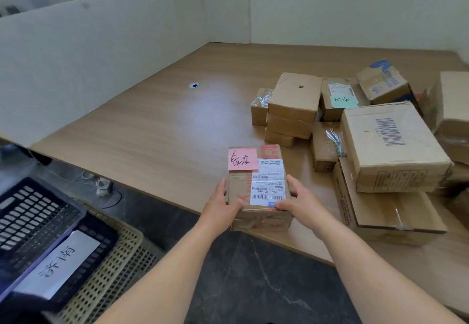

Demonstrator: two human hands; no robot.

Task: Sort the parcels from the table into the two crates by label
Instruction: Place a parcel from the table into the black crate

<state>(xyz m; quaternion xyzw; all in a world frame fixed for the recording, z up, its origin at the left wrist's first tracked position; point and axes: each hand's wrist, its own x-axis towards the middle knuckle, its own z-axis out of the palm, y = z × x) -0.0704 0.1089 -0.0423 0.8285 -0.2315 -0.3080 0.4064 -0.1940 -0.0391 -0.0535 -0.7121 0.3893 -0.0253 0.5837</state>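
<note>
A small cardboard parcel (258, 186) with a pink handwritten note and a white shipping label lies at the near edge of the wooden table (157, 130). My left hand (223, 205) grips its left side, thumb on top. My right hand (297, 198) grips its right side, thumb on the label's corner. A dark blue crate (38, 224) with a white paper label stands on the floor at lower left, and a beige crate (119, 262) lies under and beside it. Several more parcels (390, 143) are piled on the table's right side; one (340, 100) bears a green note.
White partition walls (101, 44) close the table's left and back sides. A cable hole (194, 85) sits in the tabletop. Cables and a power strip (101, 186) lie on the dark floor (253, 285) between table and crates.
</note>
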